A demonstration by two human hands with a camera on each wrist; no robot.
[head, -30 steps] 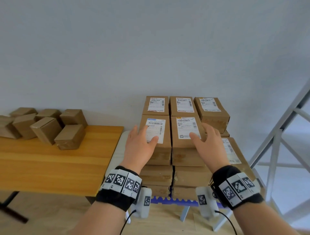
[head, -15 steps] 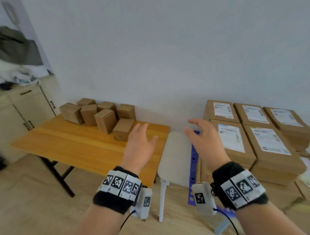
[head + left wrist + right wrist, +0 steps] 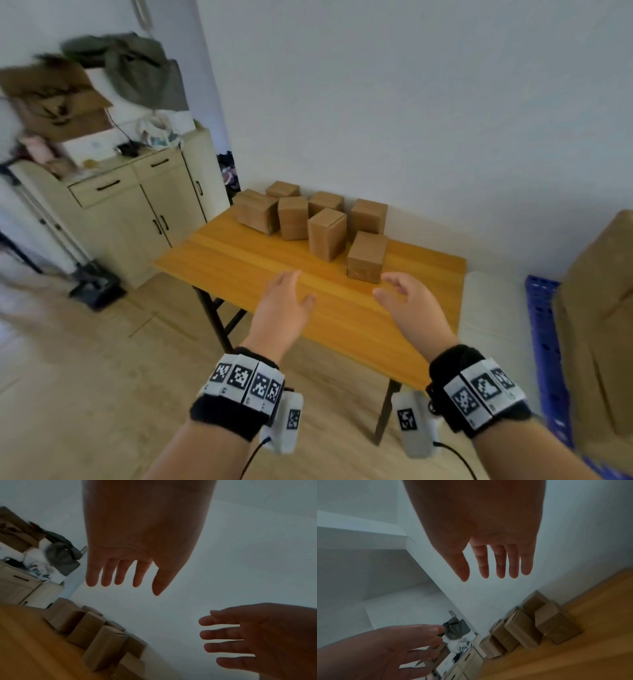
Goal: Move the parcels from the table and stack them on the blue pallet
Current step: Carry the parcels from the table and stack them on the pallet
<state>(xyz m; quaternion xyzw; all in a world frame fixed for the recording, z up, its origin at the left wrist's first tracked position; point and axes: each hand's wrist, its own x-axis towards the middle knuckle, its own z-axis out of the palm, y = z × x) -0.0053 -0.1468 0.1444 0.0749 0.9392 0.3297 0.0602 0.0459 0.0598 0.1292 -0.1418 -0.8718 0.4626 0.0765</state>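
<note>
Your left hand (image 3: 286, 308) and right hand (image 3: 412, 305) both hover above the wooden desk (image 3: 239, 270), each grip released with fingers spread and holding nothing. Seven brown parcels (image 3: 327, 234) sit clustered at the far side of the desk against the wall, and the nearest parcel (image 3: 366, 257) lies just beyond your right fingertips, not touched. The blue pallet (image 3: 544, 342) is off to your right past a pale chair seat (image 3: 489, 315), with stacked cardboard boxes (image 3: 596, 325) on it.
</note>
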